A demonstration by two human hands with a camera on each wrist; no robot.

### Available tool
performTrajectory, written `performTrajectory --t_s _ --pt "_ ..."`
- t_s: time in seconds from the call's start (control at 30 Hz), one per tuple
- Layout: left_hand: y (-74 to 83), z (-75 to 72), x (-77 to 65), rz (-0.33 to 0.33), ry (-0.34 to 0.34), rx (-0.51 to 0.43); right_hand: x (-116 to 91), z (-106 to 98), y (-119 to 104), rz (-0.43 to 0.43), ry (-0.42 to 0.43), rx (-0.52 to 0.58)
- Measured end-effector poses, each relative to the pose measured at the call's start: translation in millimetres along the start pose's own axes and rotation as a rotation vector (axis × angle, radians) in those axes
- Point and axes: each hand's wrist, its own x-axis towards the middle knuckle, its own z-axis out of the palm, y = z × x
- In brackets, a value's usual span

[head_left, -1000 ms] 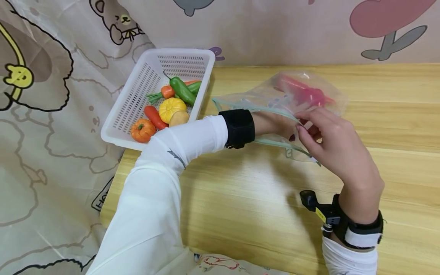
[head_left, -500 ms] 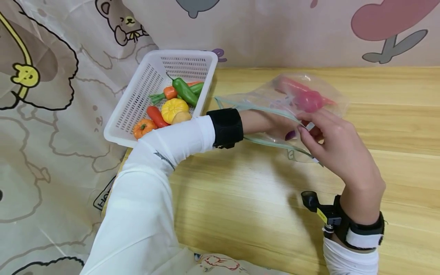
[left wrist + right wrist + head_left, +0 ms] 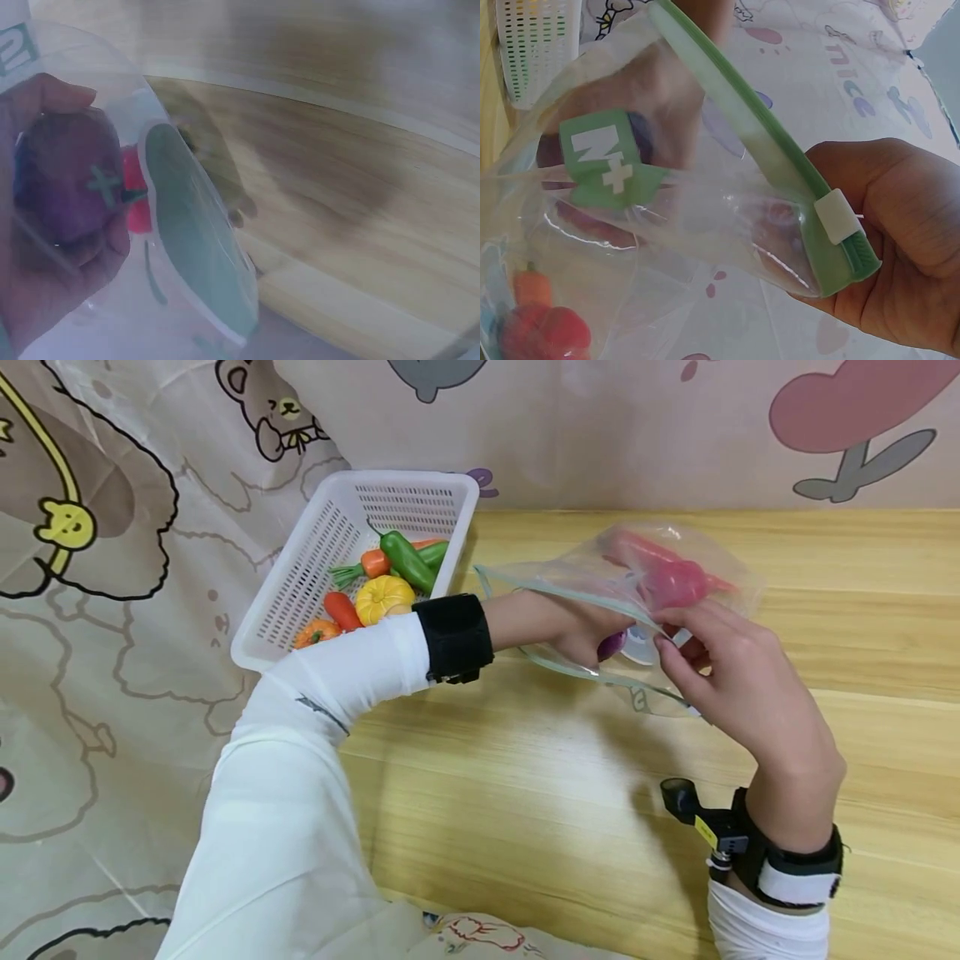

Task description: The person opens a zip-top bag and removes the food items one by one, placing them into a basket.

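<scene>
A clear zip bag with a pale green closure lies with its mouth spread. My left hand is inside that mouth, its fingers curled round a purple rounded toy vegetable, partly covered by the bag's print. With thumb and fingers, my right hand pinches the bag's rim at the right end, beside the white slider. Further in the bag lie a red rounded piece and an orange piece with a green tip. My left fingertips are hidden in the head view.
At the back left stands a white slotted basket. It holds toy vegetables, among them a green pepper, a yellow pumpkin and an orange pumpkin. A patterned curtain hangs behind the wooden table.
My left hand has drawn back leftward towards the bag's mouth, bringing the purple toy vegetable along. My right hand has kept its pinch on the rim in nearly the same place.
</scene>
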Motion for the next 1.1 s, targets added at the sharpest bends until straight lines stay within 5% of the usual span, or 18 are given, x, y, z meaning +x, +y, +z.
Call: performTrajectory --t_s 0.2,0.47,0.67,1.1 --pt "-7.8 2.1 -20.3 0.116 0.209 0.193 0.4 -0.1 0.1 -0.002 -0.004 0.011" --pt "-13.7 2.5 -45.0 0.158 0.192 0.065 0.2 1.0 0.6 0.007 -0.008 0.026" --pt "-18.0 1.2 -63.0 0.13 0.204 0.027 1.5 0.8 -0.6 0.006 -0.02 0.013" --pt "-35.2 7.6 -102.7 0.201 0.366 -0.066 1.1 2.7 0.5 0.013 -0.011 0.024"
